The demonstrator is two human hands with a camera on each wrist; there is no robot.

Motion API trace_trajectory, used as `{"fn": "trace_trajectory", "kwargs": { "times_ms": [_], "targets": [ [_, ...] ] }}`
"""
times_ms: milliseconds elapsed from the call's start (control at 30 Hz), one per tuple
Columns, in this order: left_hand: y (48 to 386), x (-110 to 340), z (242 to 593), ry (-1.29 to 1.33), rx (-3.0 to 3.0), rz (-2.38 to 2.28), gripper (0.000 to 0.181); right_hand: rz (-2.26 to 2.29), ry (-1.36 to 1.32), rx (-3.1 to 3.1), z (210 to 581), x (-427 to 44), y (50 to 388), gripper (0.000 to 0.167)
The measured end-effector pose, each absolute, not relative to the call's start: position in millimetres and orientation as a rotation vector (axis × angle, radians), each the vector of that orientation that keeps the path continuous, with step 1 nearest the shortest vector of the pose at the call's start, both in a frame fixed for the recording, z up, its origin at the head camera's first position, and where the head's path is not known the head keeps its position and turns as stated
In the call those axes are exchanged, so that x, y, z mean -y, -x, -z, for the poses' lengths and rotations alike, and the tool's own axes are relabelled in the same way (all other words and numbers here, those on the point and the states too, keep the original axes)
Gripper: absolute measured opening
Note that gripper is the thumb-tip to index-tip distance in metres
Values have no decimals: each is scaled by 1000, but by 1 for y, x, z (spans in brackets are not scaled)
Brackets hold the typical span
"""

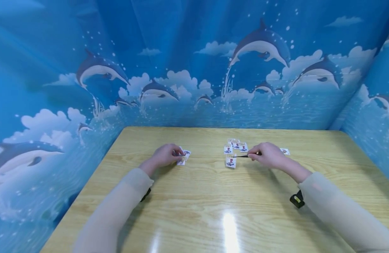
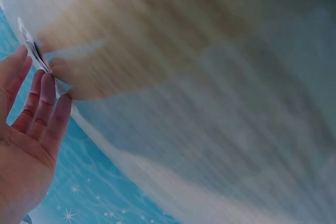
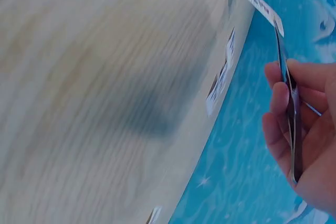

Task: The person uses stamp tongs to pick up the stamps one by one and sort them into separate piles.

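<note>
My right hand (image 1: 268, 155) holds dark metal tweezers (image 3: 292, 114), thumb and fingers round their arms. The tweezers' tips grip the edge of a small white picture card (image 1: 230, 161), which in the right wrist view appears tilted and raised off the table. Just behind it lies a cluster of similar cards (image 1: 235, 143). Farther left, my left hand (image 1: 165, 155) has thumb and forefinger together at another small picture card (image 1: 181, 162), seemingly pinching its edge. A second card (image 1: 187, 153) overlaps it. In the left wrist view, the cards show only edge-on at the fingertips.
A single card (image 1: 285, 151) lies right of my right hand, partly hidden by it. The wooden table (image 1: 194, 196) ends at a blue dolphin-printed curtain (image 1: 182, 52) at the back and sides. Light glares off the table's front.
</note>
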State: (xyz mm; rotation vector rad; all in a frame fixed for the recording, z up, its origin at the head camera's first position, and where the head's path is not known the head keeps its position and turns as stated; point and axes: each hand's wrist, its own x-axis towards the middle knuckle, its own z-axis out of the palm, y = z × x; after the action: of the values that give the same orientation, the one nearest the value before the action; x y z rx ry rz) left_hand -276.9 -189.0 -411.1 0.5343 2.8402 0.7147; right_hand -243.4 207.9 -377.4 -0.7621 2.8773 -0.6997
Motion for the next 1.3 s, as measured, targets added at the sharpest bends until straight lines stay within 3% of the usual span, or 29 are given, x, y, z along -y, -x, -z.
{"fn": "trace_trajectory", "kwargs": {
  "times_ms": [533,1300],
  "targets": [
    [282,188,418,-568,-2888,-571,12,605,722,-2896,383,-224,287,27],
    [280,185,417,-551,-2905,-564,11,400,761,-2998,395,-220,297,23]
  ]
}}
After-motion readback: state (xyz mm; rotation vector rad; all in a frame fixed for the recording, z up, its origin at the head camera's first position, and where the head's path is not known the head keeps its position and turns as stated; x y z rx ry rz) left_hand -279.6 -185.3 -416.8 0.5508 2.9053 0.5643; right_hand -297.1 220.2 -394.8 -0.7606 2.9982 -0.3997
